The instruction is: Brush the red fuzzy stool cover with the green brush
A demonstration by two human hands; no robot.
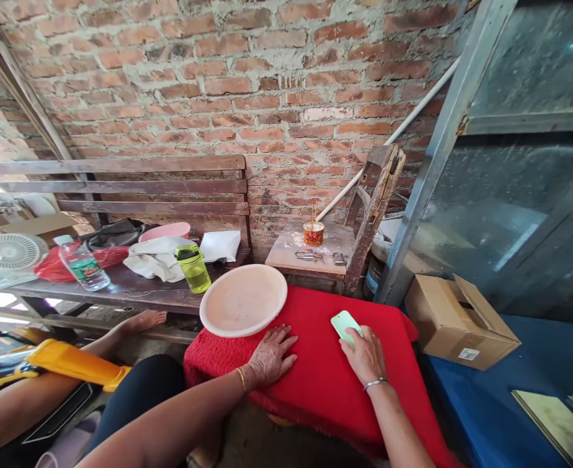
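Note:
A red, plush-looking cloth (320,364) covers the low surface in front of me. My left hand (269,356) lies flat on it with fingers spread, just below the white basin (244,300). At the right, my right hand (365,354) grips a mint-green flat piece (345,325) with rounded corners and a small hole near its far end. This piece rests against the red cloth; its underside is hidden, so I cannot tell its exact kind. The basin stands on the cloth's far left corner.
A wooden bench (140,292) on the left bears a fan (15,252), a water bottle (84,263) and a green bottle (193,268). A chair (310,263) holds a small pot (313,234) and padlocks. Right is a cardboard box (462,322). Another person's foot (146,320) shows.

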